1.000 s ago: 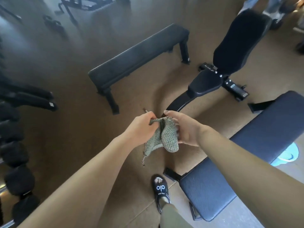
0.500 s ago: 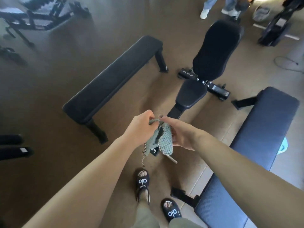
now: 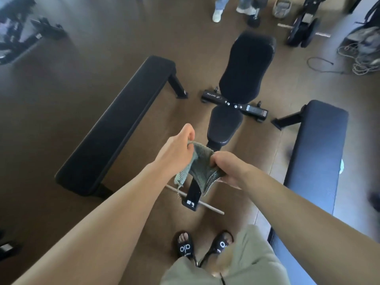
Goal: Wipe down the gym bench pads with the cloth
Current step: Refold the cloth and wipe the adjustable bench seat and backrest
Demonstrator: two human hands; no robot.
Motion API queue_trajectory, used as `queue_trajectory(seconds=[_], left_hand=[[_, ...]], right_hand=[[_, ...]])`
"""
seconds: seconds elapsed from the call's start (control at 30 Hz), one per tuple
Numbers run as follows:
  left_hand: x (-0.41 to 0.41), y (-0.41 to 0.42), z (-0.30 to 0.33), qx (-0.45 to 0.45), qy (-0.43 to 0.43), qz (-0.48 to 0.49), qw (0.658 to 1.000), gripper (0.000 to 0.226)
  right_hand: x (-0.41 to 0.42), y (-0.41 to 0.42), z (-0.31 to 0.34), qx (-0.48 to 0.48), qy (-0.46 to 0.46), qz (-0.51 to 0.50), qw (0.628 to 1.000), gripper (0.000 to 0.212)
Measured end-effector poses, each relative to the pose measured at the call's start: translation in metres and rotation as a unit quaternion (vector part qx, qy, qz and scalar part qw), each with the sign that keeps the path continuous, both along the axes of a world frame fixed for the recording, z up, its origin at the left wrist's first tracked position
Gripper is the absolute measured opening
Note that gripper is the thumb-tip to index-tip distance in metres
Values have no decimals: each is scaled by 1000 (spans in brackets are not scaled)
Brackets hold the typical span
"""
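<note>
Since half a second ago both hands are pulling apart, spreading the cloth [image 3: 200,165]; the left hand [image 3: 176,153] is pinching its upper edge, the right hand [image 3: 228,169] is gripping the lower corner; the adjustable bench [image 3: 236,103] is lying straight ahead beyond the hands, long axis pointing away, seat end nearest; both hands are about equally near.

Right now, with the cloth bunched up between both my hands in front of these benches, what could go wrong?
The cloth is bunched between the left hand and right hand, so it may wipe poorly unless spread flat. A thin rod and the adjustable bench foot lie just ahead of the open slides: a possible trip or stubbed toe. Loose cords on the floor further off could snag.
</note>
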State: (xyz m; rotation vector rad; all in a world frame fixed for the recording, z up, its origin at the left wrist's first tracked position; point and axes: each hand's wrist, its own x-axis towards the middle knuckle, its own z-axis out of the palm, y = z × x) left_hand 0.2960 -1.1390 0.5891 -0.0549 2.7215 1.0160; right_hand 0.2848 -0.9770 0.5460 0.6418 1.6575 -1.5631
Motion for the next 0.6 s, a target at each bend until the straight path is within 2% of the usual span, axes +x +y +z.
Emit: queue_trajectory(seconds=[0.17,0.23,0.3,0.37,0.5,0.6], left_hand=[[-49,8,-7,-59,-36,-37,997,25],[-70,15,-14,-66,-45,-19,997,22],[-95,26,-25,-58,-51,17,997,15],[-121,42,-38,-46,-69,62,995,15],[-183,89,-60,-48,-105,138,984,26],[-225,131,-63,-65,-124,176,974,28]], right_hand=[[-50,-2,9,21,20,2,1000,24],[-76,-1,9,-5,13,1,1000,11],[-108,3,0,-35,4,6,999,19],[-142,12,-11,-62,1,27,998,17],[-220,48,-34,-85,-27,43,995,42],[-270,81,-38,-95,-47,59,993,53]])
